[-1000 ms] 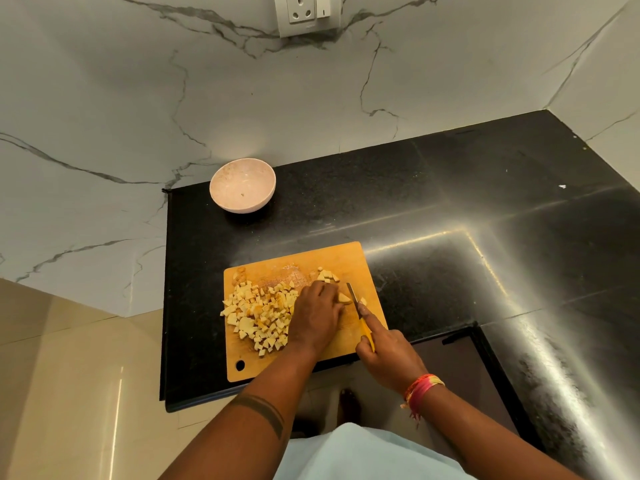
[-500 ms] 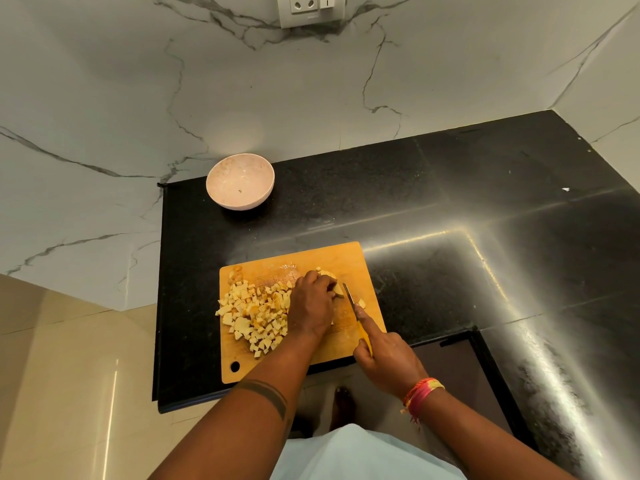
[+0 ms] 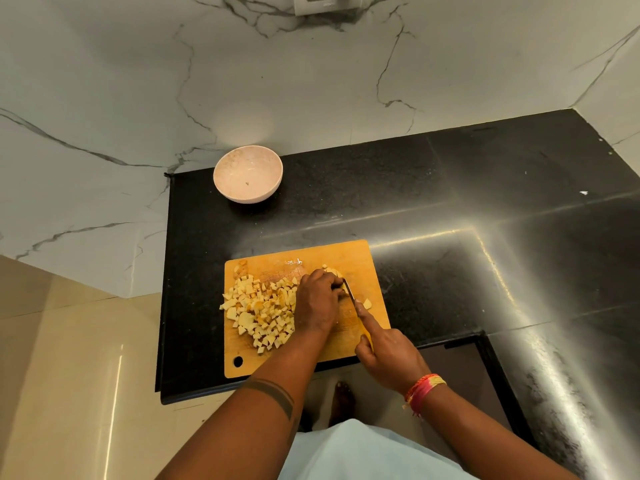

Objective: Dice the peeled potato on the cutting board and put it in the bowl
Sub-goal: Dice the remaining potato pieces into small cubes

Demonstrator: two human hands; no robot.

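On the cutting board (image 3: 304,348) near the worktop's front edge, the left hand (image 3: 318,303) curls over the last potato piece, mostly hidden; the knife (image 3: 350,292), gripped by the right hand (image 3: 388,351), lies just right of those fingers. The bowl (image 3: 248,174) stands well behind.

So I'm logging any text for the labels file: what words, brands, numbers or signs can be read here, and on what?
None can be read.
Switch plate on the marble wall: no legible marking.
Cutting board, bowl, knife: no print visible.
Left forearm band: plain dark stripes, no letters.
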